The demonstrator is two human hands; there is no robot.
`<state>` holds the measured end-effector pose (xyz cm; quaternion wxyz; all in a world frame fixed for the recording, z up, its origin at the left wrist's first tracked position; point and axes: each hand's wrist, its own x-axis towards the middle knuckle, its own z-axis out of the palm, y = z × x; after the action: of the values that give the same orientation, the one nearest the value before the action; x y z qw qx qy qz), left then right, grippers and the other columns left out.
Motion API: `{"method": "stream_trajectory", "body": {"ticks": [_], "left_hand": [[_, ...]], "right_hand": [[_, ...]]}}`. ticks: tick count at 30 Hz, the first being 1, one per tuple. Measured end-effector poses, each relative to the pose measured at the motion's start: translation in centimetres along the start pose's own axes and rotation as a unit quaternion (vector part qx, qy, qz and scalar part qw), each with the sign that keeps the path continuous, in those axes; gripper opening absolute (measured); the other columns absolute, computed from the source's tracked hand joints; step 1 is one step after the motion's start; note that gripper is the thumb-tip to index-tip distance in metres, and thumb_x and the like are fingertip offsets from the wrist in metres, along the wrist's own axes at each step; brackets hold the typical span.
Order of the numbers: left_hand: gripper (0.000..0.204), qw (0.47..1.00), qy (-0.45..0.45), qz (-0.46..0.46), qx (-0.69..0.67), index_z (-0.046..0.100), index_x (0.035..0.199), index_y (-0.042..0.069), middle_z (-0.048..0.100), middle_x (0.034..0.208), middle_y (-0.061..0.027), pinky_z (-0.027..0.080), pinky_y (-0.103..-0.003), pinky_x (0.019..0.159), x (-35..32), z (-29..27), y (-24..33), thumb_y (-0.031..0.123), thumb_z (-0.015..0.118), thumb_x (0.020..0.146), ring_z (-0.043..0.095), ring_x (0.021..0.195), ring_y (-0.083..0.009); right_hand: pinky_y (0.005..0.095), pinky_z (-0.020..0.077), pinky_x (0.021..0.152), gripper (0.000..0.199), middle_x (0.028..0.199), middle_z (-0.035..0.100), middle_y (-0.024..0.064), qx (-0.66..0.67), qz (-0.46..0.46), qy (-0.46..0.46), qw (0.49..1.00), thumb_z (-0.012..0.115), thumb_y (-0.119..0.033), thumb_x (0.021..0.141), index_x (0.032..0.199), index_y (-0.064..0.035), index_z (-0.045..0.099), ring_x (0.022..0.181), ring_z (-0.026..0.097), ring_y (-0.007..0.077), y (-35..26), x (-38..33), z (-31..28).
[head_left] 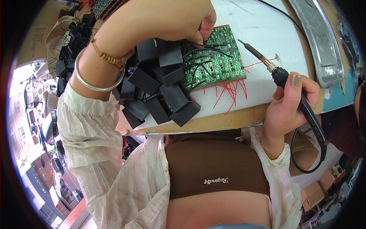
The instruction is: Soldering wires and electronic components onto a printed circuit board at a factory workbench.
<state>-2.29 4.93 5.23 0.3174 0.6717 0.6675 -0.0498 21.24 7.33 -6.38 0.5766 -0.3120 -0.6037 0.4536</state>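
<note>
A green circuit board panel (219, 70) lies on a white foam sheet (263, 91), with black wires across its top and thin red wires (228, 93) sticking out below its near edge. At the panel's far left part, my left hand (198, 26) is closed, its fingertips pinched close to the board by a black wire; what they grip is hidden. My right hand (291, 97) is wrapped round the black handle of a soldering iron (280, 74). The iron's tip points up and left, just right of the panel and apart from it. Several black boxy parts (160, 82) overlap the panel's left side.
More black parts with wires (72, 49) are heaped at the far left near a cardboard box (36, 42). A clear plastic tray (324, 49) stands at the right. The iron's cord (295, 152) loops below my right hand. Cardboard (206, 122) edges the foam's near side.
</note>
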Motion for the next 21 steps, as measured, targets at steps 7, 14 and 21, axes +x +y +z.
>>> {"method": "stream_trajectory", "body": {"ticks": [7,14,21], "left_hand": [[0.017,0.990,0.103,0.086,0.048,0.070,0.091,0.004,0.070,0.085,-0.0136,0.051,-0.038,0.076,-1.03,0.15,-0.70,0.019,0.069,0.084,0.066,0.082,-0.0289],[0.017,0.997,0.064,-0.031,0.011,0.068,0.094,0.002,0.070,0.085,-0.0157,0.051,-0.037,0.073,-0.51,-0.43,-0.56,0.015,0.066,0.084,0.067,0.080,-0.0290],[0.017,0.983,0.119,-0.137,-0.003,0.068,0.094,0.001,0.070,0.082,-0.0162,0.052,-0.036,0.071,-0.16,0.26,-0.65,0.011,0.061,0.083,0.067,0.077,-0.0282]], "right_hand": [[0.0192,0.0335,0.052,0.019,0.069,0.056,0.0008,-0.001,0.000,0.002,1.000,0.071,-0.013,0.090,0.089,-0.0026,0.056,0.056,0.043,0.0027,0.06,0.00,-0.06],[0.0192,0.0340,0.052,0.019,0.069,0.056,0.0014,-0.005,0.000,0.002,1.000,0.071,-0.014,0.090,0.089,-0.0027,0.056,0.056,0.044,0.0031,0.04,-0.02,0.06],[0.0197,0.0337,0.051,0.020,0.068,0.055,0.0013,-0.016,0.008,0.000,1.000,0.071,-0.016,0.090,0.089,-0.0025,0.056,0.055,0.043,0.0035,-0.01,0.01,0.01]]}}
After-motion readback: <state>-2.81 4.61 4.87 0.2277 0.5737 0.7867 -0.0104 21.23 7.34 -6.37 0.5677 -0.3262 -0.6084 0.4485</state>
